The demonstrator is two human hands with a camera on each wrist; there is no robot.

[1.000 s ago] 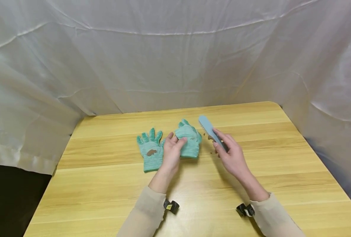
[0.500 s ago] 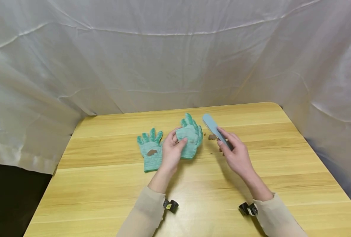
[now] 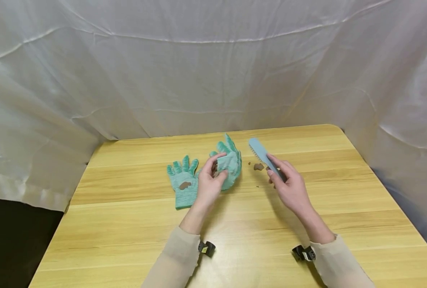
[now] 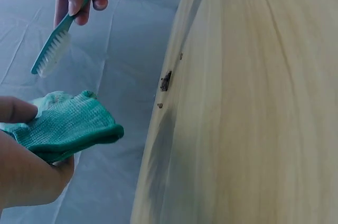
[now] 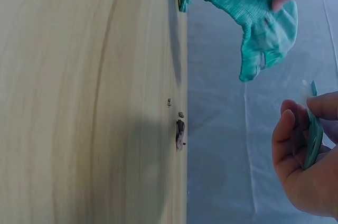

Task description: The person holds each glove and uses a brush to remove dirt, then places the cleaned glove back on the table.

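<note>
My left hand (image 3: pixel 209 185) pinches a green knit glove (image 3: pixel 232 163) near its middle, thumb on the near face, holding it up off the table. In the left wrist view the cuff of this glove (image 4: pixel 74 126) points toward the table. A blue-green brush with white bristles (image 3: pixel 259 150) is gripped by its handle in my right hand (image 3: pixel 291 186), to the right of the held glove and apart from it. The bristles (image 4: pixel 54 55) face the glove. A second green glove (image 3: pixel 186 198) lies flat at the left, fingers pointing away, with a brown patch (image 3: pixel 185 185) on its palm.
Brown clumps (image 3: pixel 258 167) and a few small crumbs lie on the wooden table (image 3: pixel 127 236) between the held glove and the brush. A pale grey curtain (image 3: pixel 199 80) hangs behind the table and along its sides.
My left hand has turned the held glove, so its fingers now point up and away. My right hand has drawn the brush slightly right, uncovering the brown clumps. The flat glove stays put.
</note>
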